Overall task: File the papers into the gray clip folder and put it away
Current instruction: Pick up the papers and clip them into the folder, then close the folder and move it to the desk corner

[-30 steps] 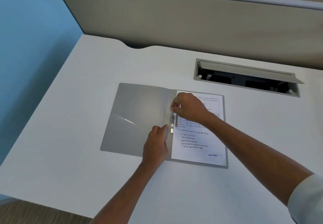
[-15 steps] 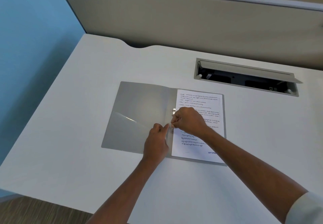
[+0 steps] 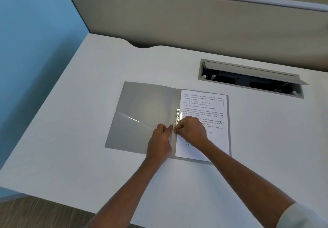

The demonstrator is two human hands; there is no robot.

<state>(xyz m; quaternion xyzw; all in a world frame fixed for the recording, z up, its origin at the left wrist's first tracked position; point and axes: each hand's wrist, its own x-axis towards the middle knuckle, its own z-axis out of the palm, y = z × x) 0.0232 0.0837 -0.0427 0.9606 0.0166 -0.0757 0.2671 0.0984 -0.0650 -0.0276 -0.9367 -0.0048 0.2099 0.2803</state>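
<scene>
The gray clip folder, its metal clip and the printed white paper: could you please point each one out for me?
Gray clip folder point(image 3: 145, 110): head view, on the bare open left cover.
Metal clip point(image 3: 179, 116): head view, on the silver mechanism at the spine.
Printed white paper point(image 3: 204, 103): head view, on the sheet's upper text area.

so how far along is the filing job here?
Done: the papers lie in the open gray clip folder on the desk. In hand: the right hand is closed at the lower end of the metal clip, the left hand pressing the spine. Whether the clip is locked, I can't tell. Left: close the cover, put the folder away.
</scene>
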